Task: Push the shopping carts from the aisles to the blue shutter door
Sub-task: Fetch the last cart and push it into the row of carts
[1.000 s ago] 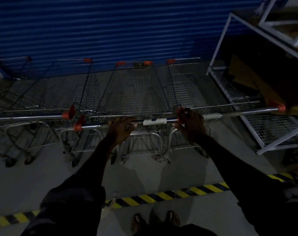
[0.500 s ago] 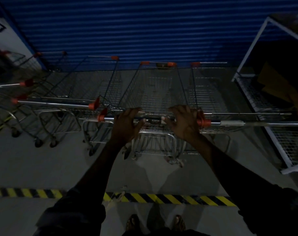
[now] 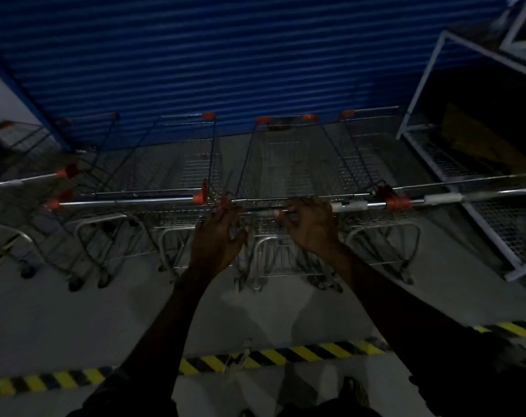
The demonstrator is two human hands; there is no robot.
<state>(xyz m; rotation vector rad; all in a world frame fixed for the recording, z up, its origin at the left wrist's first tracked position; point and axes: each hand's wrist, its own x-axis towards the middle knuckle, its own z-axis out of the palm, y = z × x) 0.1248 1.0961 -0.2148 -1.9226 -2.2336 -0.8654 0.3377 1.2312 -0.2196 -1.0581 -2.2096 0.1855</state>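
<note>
1. The cart (image 3: 285,170) is stood nose-first at the foot of the shutter (image 3: 225,55). Its orange front corners are seen just beside the lowest slats.
2. The cart is flanked by a left cart (image 3: 180,173) and a right cart (image 3: 367,152). Both are set close beside it and faced toward the shutter. Further carts (image 3: 90,152) are seen at far left, dim and blurred.
3. The handle (image 3: 376,204) is run crosswise at the near end of the cart. An orange cap (image 3: 397,202) is fitted at its right end, and a white label (image 3: 349,205) is carried just left of that cap.
4. The left hand (image 3: 218,236) is held with the fingers stretched out and spread, the thumb apart. The fingertips (image 3: 225,207) are placed at the left end of the handle. Whether contact is made cannot be told. Nothing is gripped.
5. The right hand (image 3: 309,224) is placed near the middle of the handle. Its fingers (image 3: 288,207) are curled over the bar from above.
6. Both arms are extended forward.
7. A white rack (image 3: 421,82) with wire-mesh shelves is set at right, just beside the right cart. Brown cardboard (image 3: 481,139) is laid on it.
8. A yellow-and-black tape (image 3: 285,355) is laid across the grey floor (image 3: 60,320), between the carts and the feet (image 3: 355,389) at the lower edge.
</note>
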